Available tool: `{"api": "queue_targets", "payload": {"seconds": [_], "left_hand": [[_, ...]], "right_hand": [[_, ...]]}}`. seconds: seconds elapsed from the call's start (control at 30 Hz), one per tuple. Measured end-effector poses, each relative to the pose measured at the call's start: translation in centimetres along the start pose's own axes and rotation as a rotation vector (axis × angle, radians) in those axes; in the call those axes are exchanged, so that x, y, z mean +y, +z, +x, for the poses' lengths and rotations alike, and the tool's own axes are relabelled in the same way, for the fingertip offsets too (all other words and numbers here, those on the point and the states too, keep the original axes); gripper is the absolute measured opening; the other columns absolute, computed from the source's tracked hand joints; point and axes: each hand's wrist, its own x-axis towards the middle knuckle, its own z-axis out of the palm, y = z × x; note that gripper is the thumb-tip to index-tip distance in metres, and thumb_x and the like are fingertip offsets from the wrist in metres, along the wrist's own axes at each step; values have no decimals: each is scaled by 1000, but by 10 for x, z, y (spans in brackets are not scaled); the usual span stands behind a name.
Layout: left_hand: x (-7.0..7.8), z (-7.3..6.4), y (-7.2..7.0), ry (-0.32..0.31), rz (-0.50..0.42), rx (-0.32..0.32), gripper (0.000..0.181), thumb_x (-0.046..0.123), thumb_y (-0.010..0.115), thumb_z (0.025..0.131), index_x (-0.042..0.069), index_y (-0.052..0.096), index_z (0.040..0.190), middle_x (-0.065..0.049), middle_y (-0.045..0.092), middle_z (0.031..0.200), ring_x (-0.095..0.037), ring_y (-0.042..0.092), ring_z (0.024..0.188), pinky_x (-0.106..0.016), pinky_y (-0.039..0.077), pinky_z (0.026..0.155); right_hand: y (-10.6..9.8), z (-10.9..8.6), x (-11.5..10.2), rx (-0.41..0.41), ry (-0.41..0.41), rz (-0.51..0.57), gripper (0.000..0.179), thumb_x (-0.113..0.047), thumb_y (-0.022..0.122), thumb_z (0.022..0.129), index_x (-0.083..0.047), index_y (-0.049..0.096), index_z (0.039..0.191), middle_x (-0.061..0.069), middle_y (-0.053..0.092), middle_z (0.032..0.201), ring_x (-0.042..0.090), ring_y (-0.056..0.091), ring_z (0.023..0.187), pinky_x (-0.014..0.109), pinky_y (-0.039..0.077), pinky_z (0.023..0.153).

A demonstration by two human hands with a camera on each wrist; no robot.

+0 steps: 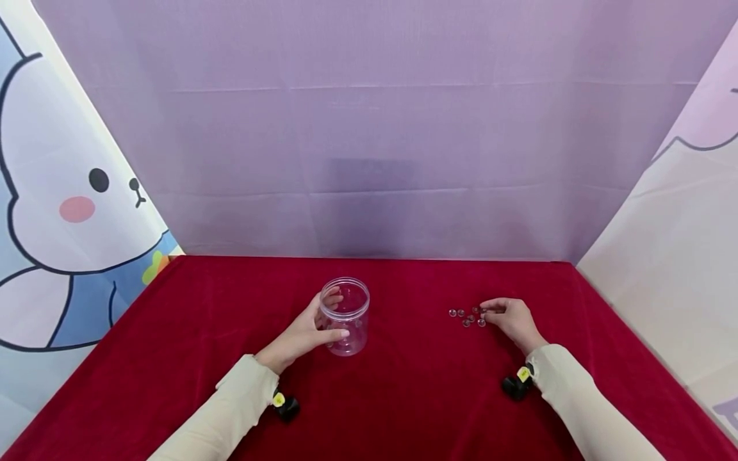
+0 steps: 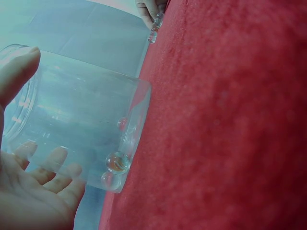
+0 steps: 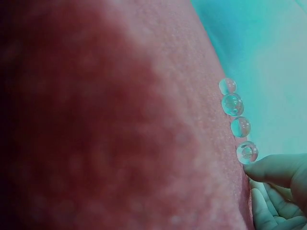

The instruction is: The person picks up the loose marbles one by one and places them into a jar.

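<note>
My left hand (image 1: 301,336) grips a clear plastic jar (image 1: 357,330) from its left side, thumb at the front and fingers behind. The jar is upright and lidless, its bottom at or close to the red cloth. A few clear glass marbles (image 2: 117,163) lie at its bottom in the left wrist view, one with an orange swirl. On the right, several clear marbles (image 1: 466,323) lie in a loose cluster. My right hand (image 1: 513,320) is at the cluster's right edge, its thumb and forefinger pinching a marble (image 1: 483,310). In the right wrist view the thumb hides that marble.
A red velvet cloth (image 1: 403,397) covers the table. Behind it hangs a lilac curtain (image 1: 375,128). Printed cartoon panels (image 1: 52,160) stand along the left and right sides. Black wrist cameras (image 1: 286,407) are strapped under both cream sleeves.
</note>
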Motion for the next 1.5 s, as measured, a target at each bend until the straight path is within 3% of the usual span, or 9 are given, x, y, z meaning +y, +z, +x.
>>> {"api": "queue_targets", "payload": {"seconds": [0.8, 1.17, 1.37, 1.5], "left_hand": [[-2, 2, 0, 5, -3, -1, 81, 15, 71, 84, 20, 21, 146, -11, 29, 150, -32, 25, 139, -51, 34, 106], [-2, 3, 0, 5, -1, -3, 82, 16, 72, 83, 20, 21, 146, -11, 29, 149, -33, 25, 139, -51, 33, 106], [-3, 3, -1, 10, -3, -7, 81, 14, 71, 84, 20, 20, 146, -11, 29, 149, -33, 25, 138, -51, 35, 105], [-3, 3, 0, 11, 0, -9, 81, 14, 71, 84, 20, 20, 146, -11, 29, 149, -33, 25, 139, -51, 35, 105]], "right_hand": [[0, -2, 2, -3, 38, 54, 28, -12, 67, 87, 2, 67, 111, 20, 64, 113, 29, 53, 105, 23, 46, 71], [-1, -3, -2, 13, 34, 55, 28, -14, 68, 86, 2, 68, 110, 18, 66, 111, 26, 53, 103, 22, 45, 70], [-5, -2, -8, 53, 17, 67, 31, -17, 69, 85, 3, 68, 109, 12, 70, 102, 12, 55, 93, 19, 45, 69], [-7, -2, -11, 53, 21, 78, 32, -19, 69, 86, 2, 67, 111, 11, 70, 102, 18, 57, 99, 20, 46, 72]]}}
